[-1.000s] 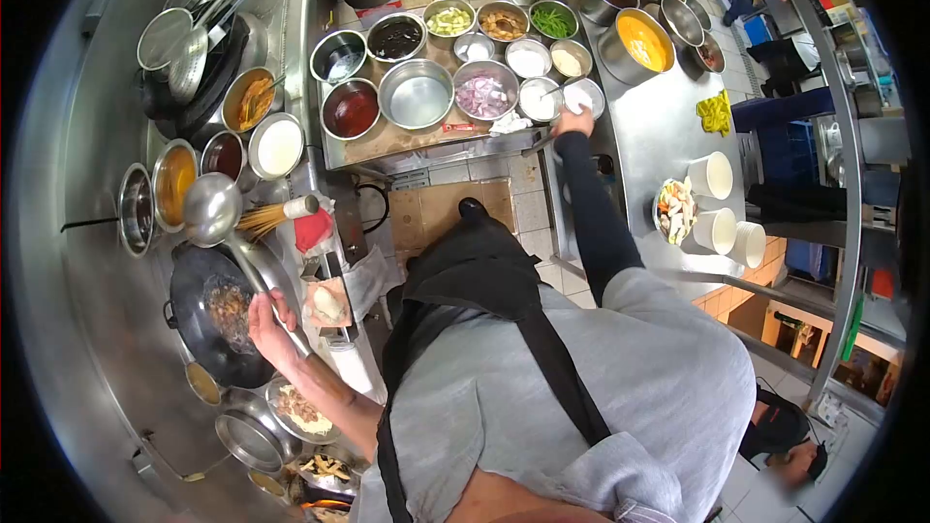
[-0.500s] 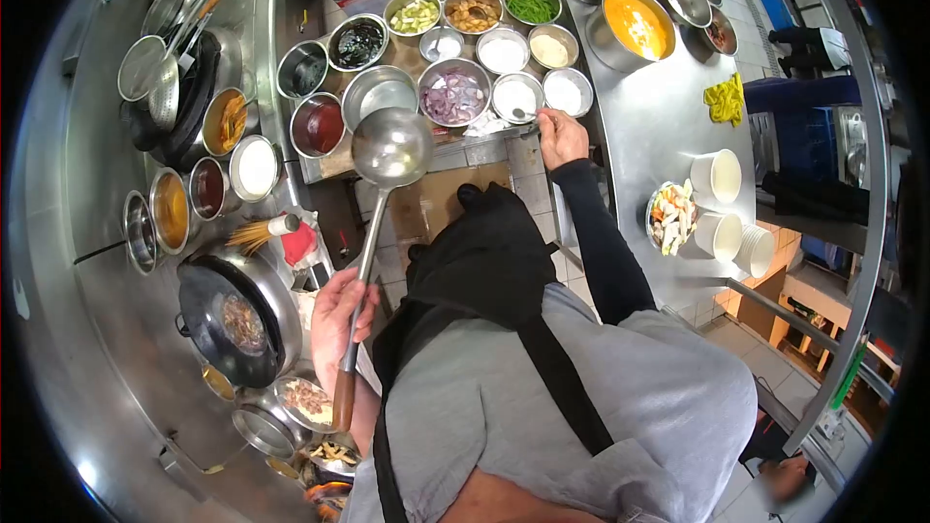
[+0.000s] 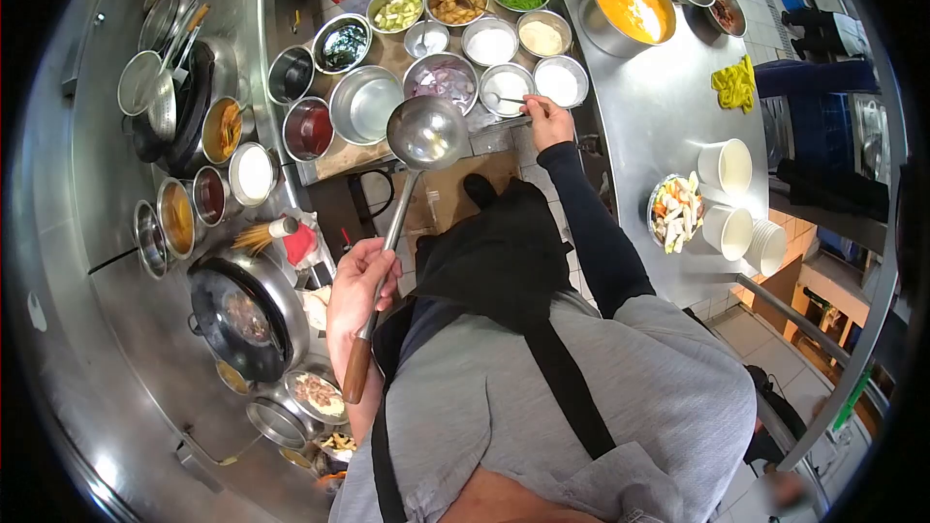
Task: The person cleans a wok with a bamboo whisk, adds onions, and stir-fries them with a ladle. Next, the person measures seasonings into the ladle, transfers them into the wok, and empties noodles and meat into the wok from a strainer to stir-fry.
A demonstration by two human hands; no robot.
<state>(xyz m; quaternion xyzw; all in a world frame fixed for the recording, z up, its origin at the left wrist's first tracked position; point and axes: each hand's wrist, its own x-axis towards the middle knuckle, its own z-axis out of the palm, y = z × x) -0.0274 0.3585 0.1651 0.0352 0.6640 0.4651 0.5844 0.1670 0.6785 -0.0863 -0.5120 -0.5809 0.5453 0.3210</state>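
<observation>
My left hand (image 3: 363,283) is closed around the shaft of a large metal ladle (image 3: 395,223) with a wooden handle end. The ladle's bowl (image 3: 426,133) is in front of the lower edge of a bowl of sliced red onion (image 3: 442,79) and appears to have nothing in it. In my right hand (image 3: 548,122), a small spoon (image 3: 513,102) is pinched, its tip over a bowl of white powder (image 3: 502,80). Whether the tip carries powder is too small to tell. To the right stands another white-powder bowl (image 3: 560,83); a pot of clear liquid (image 3: 366,105) is left of the ladle.
On my left, a black wok (image 3: 232,320) sits on the stove, with pots of sauce (image 3: 177,216) beyond it. The right-hand counter (image 3: 644,126) holds a pot of orange liquid (image 3: 632,12), a plate of cut food (image 3: 675,215) and white tubs (image 3: 725,167).
The ladle's bowl has moved right, away from in front of the clear liquid pot. My right hand has shifted slightly left and up, and more of the spoon shows. The view has also shifted.
</observation>
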